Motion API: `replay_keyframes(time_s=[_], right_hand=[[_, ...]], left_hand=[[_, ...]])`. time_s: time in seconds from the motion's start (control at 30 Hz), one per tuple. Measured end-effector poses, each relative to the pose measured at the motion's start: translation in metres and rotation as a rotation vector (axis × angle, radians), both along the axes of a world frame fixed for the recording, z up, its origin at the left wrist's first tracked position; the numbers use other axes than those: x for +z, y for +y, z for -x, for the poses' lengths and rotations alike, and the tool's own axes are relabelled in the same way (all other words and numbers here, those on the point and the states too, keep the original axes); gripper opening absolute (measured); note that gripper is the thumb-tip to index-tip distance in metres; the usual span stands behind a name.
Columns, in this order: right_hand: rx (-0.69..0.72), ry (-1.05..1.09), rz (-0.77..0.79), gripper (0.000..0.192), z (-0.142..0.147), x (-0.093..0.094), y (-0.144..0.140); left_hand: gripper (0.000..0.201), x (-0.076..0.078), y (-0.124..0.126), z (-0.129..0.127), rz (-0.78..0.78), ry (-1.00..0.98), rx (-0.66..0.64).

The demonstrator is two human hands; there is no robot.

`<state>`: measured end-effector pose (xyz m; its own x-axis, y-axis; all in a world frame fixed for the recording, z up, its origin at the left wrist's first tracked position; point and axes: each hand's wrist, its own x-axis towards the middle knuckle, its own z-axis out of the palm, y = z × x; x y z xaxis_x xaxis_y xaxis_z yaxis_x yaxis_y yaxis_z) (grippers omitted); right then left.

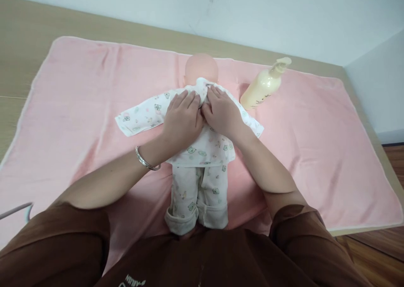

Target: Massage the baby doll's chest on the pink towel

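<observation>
A baby doll (pixel 202 66) with a bald head lies stretched out, its face not visible. It has on a white shirt (pixel 205 154) with small animal prints and matching trousers (pixel 213 190) with turned-up cuffs. My left hand (pixel 184 116) rests on the upper part of the shirt, fingers extended and flat. Beside it, almost touching, my right hand (pixel 222 112) lies on the shirt near the collar, fingers also stretched out. The shirt's sleeves spread to both sides, and fabric is bunched at the collar between my fingertips.
A pink blanket (pixel 315 152) under the doll covers much of the wooden table (pixel 25 38). To the right of the doll's head, a cream pump bottle (pixel 261 87) leans on the blanket. A white wall (pixel 284 17) stands behind the table.
</observation>
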<state>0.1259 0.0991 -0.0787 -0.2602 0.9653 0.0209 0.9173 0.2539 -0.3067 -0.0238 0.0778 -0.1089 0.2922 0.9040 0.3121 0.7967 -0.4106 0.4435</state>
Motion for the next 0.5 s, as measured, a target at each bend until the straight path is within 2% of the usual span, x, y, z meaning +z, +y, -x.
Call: replay_keyframes(time_s=[0.1,0.27,0.37,0.5], right_hand=[[-0.002,0.003,-0.021,0.061,0.0,-0.003,0.001],[-0.01,-0.038,-0.064,0.054,0.012,0.008,-0.028],[-0.002,-0.043,-0.053,0.054,0.011,0.007,-0.027],[0.038,0.036,0.0,0.055,-0.003,-0.003,0.002]], left_hand=[[0.053,0.0,0.011,0.005,0.069,-0.018,-0.013],[0.053,-0.006,0.033,0.012,0.119,-0.078,0.01],[0.05,-0.007,0.023,0.007,0.094,-0.094,0.027],[0.05,0.002,0.001,0.0,0.038,-0.066,0.013]])
